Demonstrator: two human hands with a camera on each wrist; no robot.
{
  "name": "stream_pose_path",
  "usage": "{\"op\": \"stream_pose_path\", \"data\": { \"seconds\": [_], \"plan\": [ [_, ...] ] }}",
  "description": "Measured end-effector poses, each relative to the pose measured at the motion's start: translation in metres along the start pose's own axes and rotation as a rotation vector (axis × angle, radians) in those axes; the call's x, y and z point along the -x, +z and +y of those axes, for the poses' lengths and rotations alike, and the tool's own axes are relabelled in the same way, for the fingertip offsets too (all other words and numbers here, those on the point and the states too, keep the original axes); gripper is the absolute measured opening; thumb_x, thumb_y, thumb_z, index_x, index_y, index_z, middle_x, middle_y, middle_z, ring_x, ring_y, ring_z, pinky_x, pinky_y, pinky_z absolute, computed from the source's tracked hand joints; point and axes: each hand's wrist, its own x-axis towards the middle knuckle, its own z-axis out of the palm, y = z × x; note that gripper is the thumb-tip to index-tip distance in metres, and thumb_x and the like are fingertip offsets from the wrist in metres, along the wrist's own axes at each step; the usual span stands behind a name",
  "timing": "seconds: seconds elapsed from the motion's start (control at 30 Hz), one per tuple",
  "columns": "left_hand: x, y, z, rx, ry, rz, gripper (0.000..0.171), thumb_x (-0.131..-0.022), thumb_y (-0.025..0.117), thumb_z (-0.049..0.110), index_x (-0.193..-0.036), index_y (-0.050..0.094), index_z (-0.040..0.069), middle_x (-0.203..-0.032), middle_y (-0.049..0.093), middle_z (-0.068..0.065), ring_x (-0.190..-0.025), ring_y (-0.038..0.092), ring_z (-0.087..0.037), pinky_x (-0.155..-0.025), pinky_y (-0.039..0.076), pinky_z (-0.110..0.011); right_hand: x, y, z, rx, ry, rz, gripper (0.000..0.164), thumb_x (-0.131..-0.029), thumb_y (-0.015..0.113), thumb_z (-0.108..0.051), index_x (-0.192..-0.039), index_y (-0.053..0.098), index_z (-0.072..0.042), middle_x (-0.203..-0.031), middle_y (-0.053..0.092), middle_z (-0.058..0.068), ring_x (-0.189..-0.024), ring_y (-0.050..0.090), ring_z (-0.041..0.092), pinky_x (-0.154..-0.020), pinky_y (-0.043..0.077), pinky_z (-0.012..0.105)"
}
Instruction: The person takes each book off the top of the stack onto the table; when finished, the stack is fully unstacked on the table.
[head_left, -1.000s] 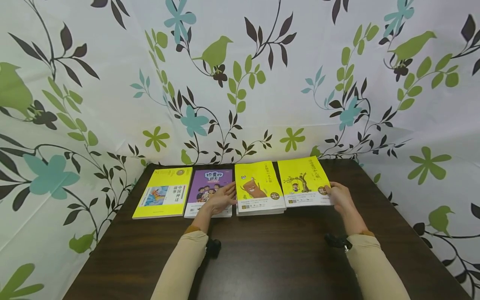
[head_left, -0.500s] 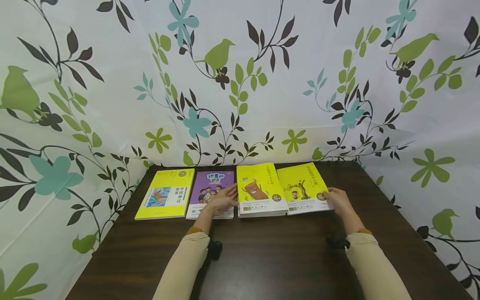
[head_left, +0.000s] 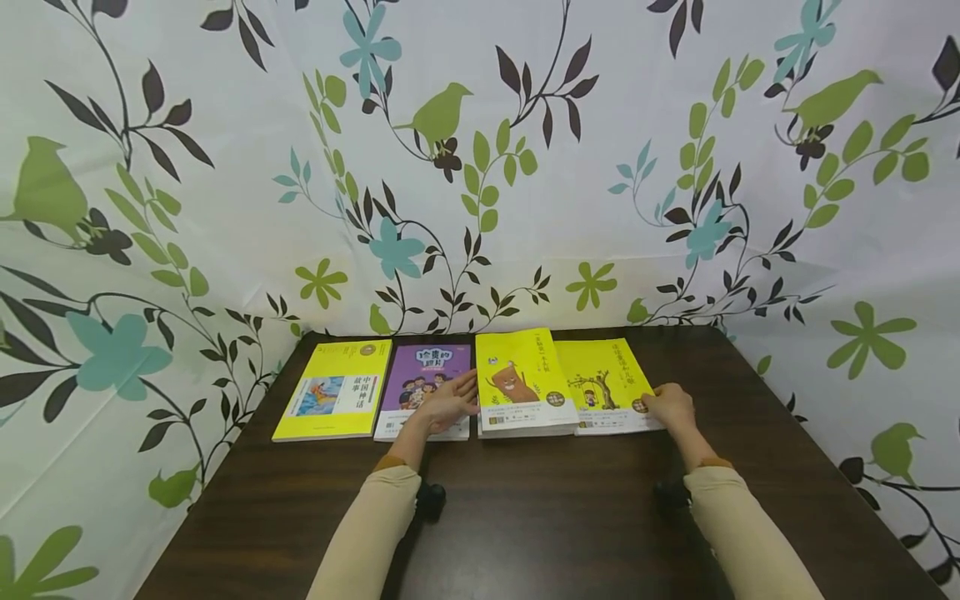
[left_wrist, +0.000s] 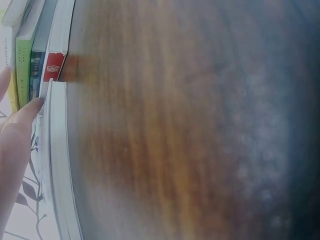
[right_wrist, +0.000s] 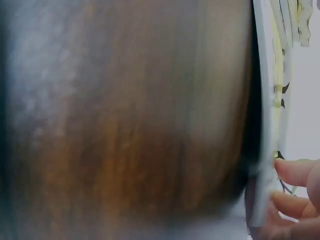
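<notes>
My left hand [head_left: 448,406] lies over the lower right part of a purple-and-white book [head_left: 420,375], its extended fingers reaching the left side of a thick pile topped by a yellow book with a brown cartoon figure [head_left: 517,375]. In the left wrist view a fingertip [left_wrist: 36,104] is right at the book spines. My right hand [head_left: 672,406] pinches the lower right corner of a yellow book with a tree and swing [head_left: 609,383]. That book's left edge is hidden behind the pile. In the right wrist view, fingers [right_wrist: 295,172] meet its pale edge [right_wrist: 265,100].
Another yellow book [head_left: 333,390] lies flat at the left end of the row, beside the purple one. The books stand along the far edge of a dark wooden table [head_left: 540,517]. Behind it hangs a white cloth [head_left: 525,275] printed with birds and leaves.
The swing book has come left and slightly nearer with my right hand, turning a little, and its left edge now sits behind the pile. My left hand has stayed at the pile's side.
</notes>
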Motion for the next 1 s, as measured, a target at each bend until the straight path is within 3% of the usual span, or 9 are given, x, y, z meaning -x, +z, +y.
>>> {"op": "stream_pose_path", "data": {
  "seconds": [0.1, 0.23, 0.43, 0.7, 0.83, 1.0],
  "plan": [
    [0.001, 0.0, 0.0, -0.008, 0.003, -0.007, 0.085, -0.088, 0.048, -0.02, -0.157, 0.004, 0.003, -0.164, -0.002, -0.017, -0.151, 0.004, -0.033, -0.119, 0.023, -0.044, 0.001, -0.001, -0.007, 0.08, -0.041, 0.045, 0.041, -0.09, 0.053, -0.011, -0.12, 0.059, 0.016, -0.12, 0.059, 0.036, -0.11, 0.055, 0.051, -0.091, 0.045, 0.06],
    [0.0, 0.001, 0.0, -0.004, 0.001, 0.003, 0.084, -0.088, 0.048, -0.02, -0.157, 0.004, 0.004, -0.164, -0.001, -0.016, -0.151, 0.005, -0.032, -0.119, 0.023, -0.044, 0.001, 0.0, -0.02, 0.054, -0.075, 0.063, 0.042, -0.092, 0.052, -0.007, -0.128, 0.055, 0.016, -0.126, 0.055, 0.036, -0.116, 0.051, 0.051, -0.097, 0.042, 0.062],
    [-0.002, 0.001, -0.001, -0.004, -0.01, 0.02, 0.085, -0.088, 0.048, -0.02, -0.157, 0.006, 0.005, -0.164, 0.001, -0.015, -0.151, 0.006, -0.031, -0.119, 0.024, -0.043, 0.002, 0.008, -0.035, -0.1, -0.1, 0.046, 0.04, -0.096, 0.055, -0.017, -0.127, 0.06, 0.008, -0.122, 0.062, 0.03, -0.102, 0.062, 0.042, -0.077, 0.053, 0.048],
    [-0.001, 0.001, 0.0, -0.013, -0.021, 0.033, 0.085, -0.088, 0.048, -0.02, -0.157, 0.006, 0.005, -0.164, 0.001, -0.015, -0.151, 0.007, -0.031, -0.119, 0.024, -0.043, 0.008, 0.024, -0.059, -0.342, -0.101, -0.086, 0.051, -0.094, 0.064, -0.031, -0.135, 0.058, -0.001, -0.13, 0.059, 0.027, -0.11, 0.063, 0.037, -0.086, 0.053, 0.044],
    [-0.001, 0.001, 0.0, -0.022, -0.026, 0.034, 0.084, -0.088, 0.047, -0.02, -0.157, 0.006, 0.005, -0.164, 0.001, -0.015, -0.151, 0.007, -0.031, -0.119, 0.025, -0.044, 0.013, 0.031, -0.072, -0.393, -0.12, -0.158, 0.048, -0.095, 0.064, -0.026, -0.135, 0.057, -0.001, -0.128, 0.061, 0.026, -0.103, 0.067, 0.034, -0.08, 0.056, 0.04],
    [-0.002, 0.002, 0.001, -0.02, -0.032, 0.031, 0.085, -0.088, 0.047, -0.02, -0.157, 0.006, 0.005, -0.164, 0.001, -0.015, -0.151, 0.007, -0.031, -0.119, 0.024, -0.044, 0.018, 0.043, -0.086, -0.369, -0.115, -0.23, 0.05, -0.095, 0.063, -0.026, -0.135, 0.055, 0.002, -0.129, 0.059, 0.027, -0.104, 0.066, 0.032, -0.088, 0.057, 0.041]
  ]
}}
